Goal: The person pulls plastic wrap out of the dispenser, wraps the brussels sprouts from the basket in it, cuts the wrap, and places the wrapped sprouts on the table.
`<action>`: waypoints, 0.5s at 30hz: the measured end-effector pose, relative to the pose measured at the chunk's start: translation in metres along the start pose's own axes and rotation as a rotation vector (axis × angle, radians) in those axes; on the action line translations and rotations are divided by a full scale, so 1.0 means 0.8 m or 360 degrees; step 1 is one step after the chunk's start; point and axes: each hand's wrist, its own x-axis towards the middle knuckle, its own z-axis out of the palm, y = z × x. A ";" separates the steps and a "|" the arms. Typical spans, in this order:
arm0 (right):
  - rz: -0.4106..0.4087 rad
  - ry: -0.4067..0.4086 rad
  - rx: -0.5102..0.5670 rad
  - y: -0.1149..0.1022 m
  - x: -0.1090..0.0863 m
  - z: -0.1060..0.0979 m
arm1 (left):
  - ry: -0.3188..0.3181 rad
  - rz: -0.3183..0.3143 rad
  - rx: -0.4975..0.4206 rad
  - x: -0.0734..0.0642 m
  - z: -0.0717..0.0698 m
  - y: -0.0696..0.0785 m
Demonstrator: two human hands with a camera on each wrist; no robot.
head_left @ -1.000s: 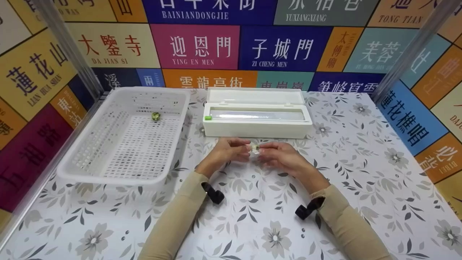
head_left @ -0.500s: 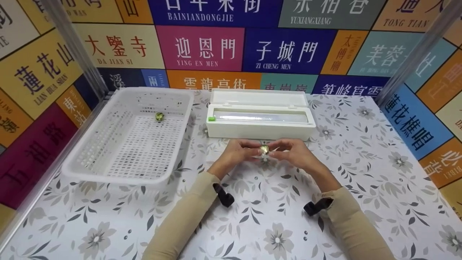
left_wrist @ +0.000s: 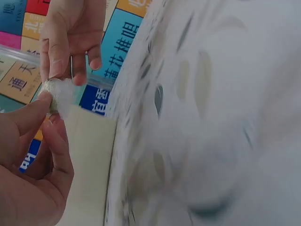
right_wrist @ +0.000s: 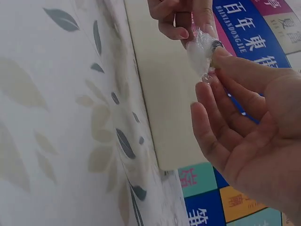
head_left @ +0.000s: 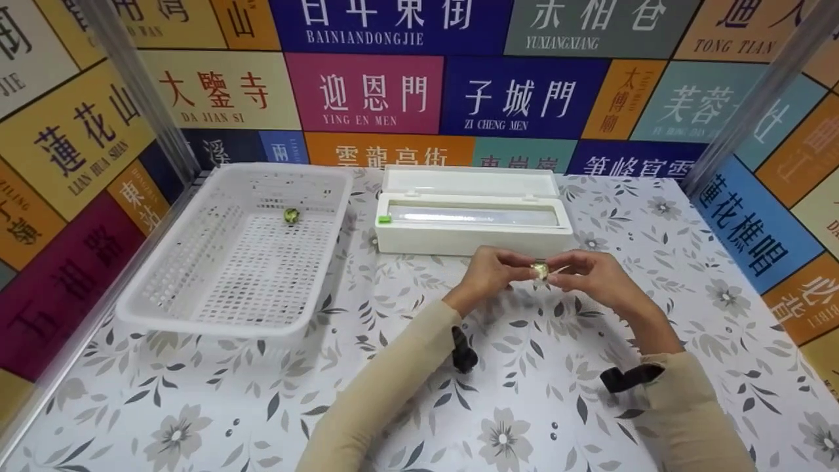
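Note:
A small round greenish ball (head_left: 540,270) wrapped in clear plastic film is pinched between both hands, held above the table right of centre. My left hand (head_left: 495,270) has thumb and fingers on its left side. On the other side, my right hand (head_left: 593,276) pinches it with thumb and fingertips. Loose, crinkled clear film (right_wrist: 201,52) shows around the ball in the right wrist view. Just behind the hands stands a white cling film dispenser (head_left: 472,240), its lid raised and a green slider (head_left: 385,219) at its left end.
A white perforated plastic basket (head_left: 216,326) stands on the left. Inside it, near the back, lies a shiny green-gold ball (head_left: 291,215). A flower-patterned cloth (head_left: 501,393) covers the table, and colourful printed panels (head_left: 367,92) enclose the back and sides.
Both hands have moved to the right together with the wrapped ball, from the front of the dispenser's middle to near its right end. The basket and dispenser stay in place.

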 end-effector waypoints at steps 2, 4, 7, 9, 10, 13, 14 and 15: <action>0.0003 0.0018 -0.0010 0.005 -0.007 -0.014 | -0.0002 0.0017 -0.0010 0.005 0.017 0.007; 0.0001 0.0031 -0.0016 0.011 -0.012 -0.028 | -0.0002 0.0033 -0.0047 0.009 0.033 0.012; 0.0001 0.0053 -0.0036 0.023 -0.019 -0.043 | 0.0012 0.0035 -0.0117 0.016 0.057 0.012; 0.0020 0.0068 -0.0094 0.032 -0.022 -0.050 | 0.0034 0.0024 -0.0158 0.021 0.072 0.008; 0.0032 0.0076 -0.0125 0.036 -0.023 -0.053 | 0.0047 0.0013 -0.0182 0.023 0.079 0.006; 0.0060 0.0073 -0.0250 0.047 -0.026 -0.058 | 0.0087 -0.0004 -0.0170 0.027 0.097 0.000; 0.0065 0.0073 -0.0281 0.050 -0.026 -0.060 | 0.0095 -0.0001 -0.0143 0.029 0.101 -0.002; 0.0067 0.0074 -0.0310 0.053 -0.027 -0.061 | 0.0102 0.0007 -0.0111 0.030 0.105 -0.003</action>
